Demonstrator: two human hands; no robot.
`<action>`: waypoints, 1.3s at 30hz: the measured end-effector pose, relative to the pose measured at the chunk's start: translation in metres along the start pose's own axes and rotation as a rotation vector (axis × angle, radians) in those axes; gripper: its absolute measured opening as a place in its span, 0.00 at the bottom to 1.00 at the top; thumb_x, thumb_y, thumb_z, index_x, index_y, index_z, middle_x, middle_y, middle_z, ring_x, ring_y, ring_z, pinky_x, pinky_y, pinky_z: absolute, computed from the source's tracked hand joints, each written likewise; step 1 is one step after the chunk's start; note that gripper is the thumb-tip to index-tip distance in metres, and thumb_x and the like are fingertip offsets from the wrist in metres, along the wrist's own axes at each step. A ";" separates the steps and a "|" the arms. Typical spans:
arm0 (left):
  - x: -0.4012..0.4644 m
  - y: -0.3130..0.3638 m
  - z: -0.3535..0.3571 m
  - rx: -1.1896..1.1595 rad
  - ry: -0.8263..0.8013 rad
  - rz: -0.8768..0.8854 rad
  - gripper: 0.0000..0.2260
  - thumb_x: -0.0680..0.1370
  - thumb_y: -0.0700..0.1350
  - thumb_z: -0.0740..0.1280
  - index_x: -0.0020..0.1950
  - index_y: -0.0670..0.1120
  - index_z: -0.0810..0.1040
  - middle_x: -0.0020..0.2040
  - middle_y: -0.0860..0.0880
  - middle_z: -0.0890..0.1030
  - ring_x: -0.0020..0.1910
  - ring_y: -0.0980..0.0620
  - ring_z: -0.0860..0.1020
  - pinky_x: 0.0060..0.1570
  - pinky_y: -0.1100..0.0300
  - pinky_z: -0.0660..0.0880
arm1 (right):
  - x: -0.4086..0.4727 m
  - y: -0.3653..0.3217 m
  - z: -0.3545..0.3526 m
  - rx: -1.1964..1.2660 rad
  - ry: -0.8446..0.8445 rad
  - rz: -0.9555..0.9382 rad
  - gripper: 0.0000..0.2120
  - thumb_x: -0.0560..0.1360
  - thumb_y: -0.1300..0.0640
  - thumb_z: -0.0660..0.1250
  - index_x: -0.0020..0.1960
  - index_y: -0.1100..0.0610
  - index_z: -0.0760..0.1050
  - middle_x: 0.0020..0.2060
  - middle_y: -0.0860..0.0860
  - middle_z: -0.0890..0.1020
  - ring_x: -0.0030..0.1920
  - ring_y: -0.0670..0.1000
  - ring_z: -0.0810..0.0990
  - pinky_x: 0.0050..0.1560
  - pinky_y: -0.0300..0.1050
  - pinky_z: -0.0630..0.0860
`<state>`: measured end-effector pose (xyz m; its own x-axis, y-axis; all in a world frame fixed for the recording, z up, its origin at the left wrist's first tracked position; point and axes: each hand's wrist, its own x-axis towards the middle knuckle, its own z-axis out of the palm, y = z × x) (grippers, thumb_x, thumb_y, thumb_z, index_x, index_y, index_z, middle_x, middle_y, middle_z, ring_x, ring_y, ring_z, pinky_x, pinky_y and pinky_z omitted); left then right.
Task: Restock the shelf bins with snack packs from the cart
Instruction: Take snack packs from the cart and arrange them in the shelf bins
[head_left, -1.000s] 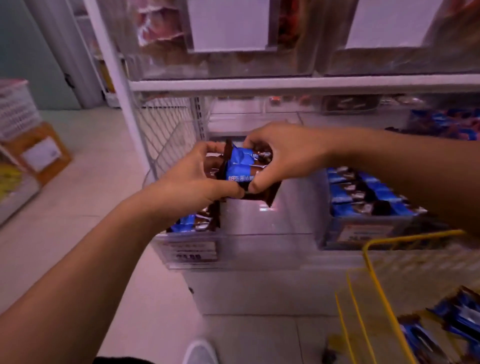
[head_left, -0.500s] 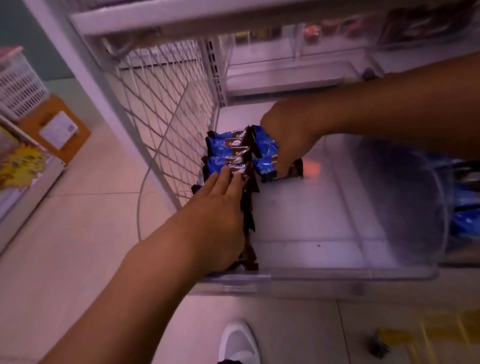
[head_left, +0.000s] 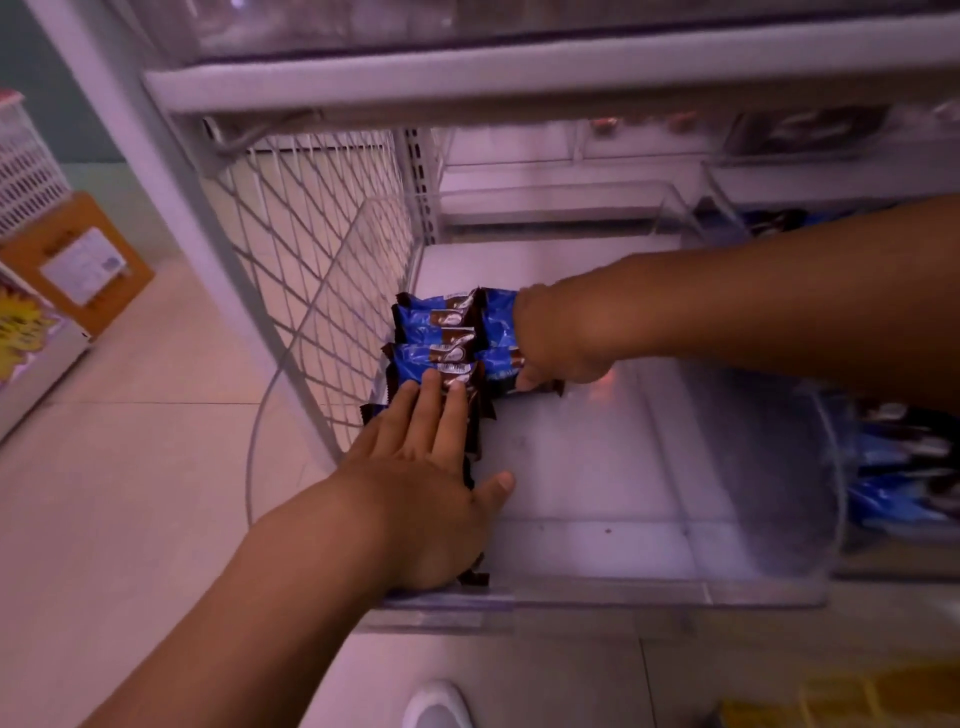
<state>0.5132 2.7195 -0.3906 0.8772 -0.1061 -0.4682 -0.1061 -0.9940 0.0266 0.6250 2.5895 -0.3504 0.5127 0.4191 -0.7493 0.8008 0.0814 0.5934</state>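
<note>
Blue-and-brown snack packs (head_left: 434, 338) fill only the far-left corner of the clear shelf bin (head_left: 597, 592); most of its floor looks bare, so restocking seems barely begun. Left hand (head_left: 415, 467) presses flat, fingers straight, on the near packs, while the right hand (head_left: 558, 343) curls round one pack beside them.

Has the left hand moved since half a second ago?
No. The left hand still lies flat on the row of snack packs by the bin's left wall, fingertips at the same pack.

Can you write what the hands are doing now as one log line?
left hand: flat on snack packs | right hand: holds pack | clear bin: part filled
</note>
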 end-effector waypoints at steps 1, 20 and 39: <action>0.001 0.000 0.000 0.005 0.003 0.001 0.36 0.80 0.66 0.44 0.76 0.51 0.26 0.75 0.52 0.25 0.75 0.51 0.28 0.74 0.54 0.34 | 0.000 0.001 0.000 -0.019 0.008 0.008 0.26 0.84 0.54 0.55 0.80 0.49 0.54 0.68 0.56 0.72 0.66 0.58 0.72 0.60 0.47 0.72; -0.110 0.190 -0.017 -0.180 1.003 1.002 0.14 0.74 0.53 0.62 0.32 0.49 0.65 0.29 0.47 0.76 0.31 0.40 0.76 0.30 0.51 0.73 | -0.284 -0.210 0.138 0.913 0.570 0.909 0.19 0.76 0.41 0.59 0.32 0.52 0.69 0.27 0.51 0.74 0.31 0.57 0.78 0.30 0.48 0.71; -0.108 0.313 0.115 0.737 -0.794 0.694 0.34 0.73 0.60 0.72 0.75 0.51 0.65 0.71 0.47 0.72 0.67 0.43 0.72 0.66 0.43 0.71 | -0.227 -0.332 0.238 1.107 -0.670 0.318 0.41 0.75 0.38 0.69 0.78 0.58 0.59 0.76 0.55 0.62 0.70 0.59 0.69 0.54 0.51 0.69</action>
<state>0.3311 2.4227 -0.4337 0.0439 -0.2947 -0.9546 -0.8814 -0.4612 0.1019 0.3168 2.2524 -0.4471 0.5200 -0.2661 -0.8117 0.2829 -0.8429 0.4576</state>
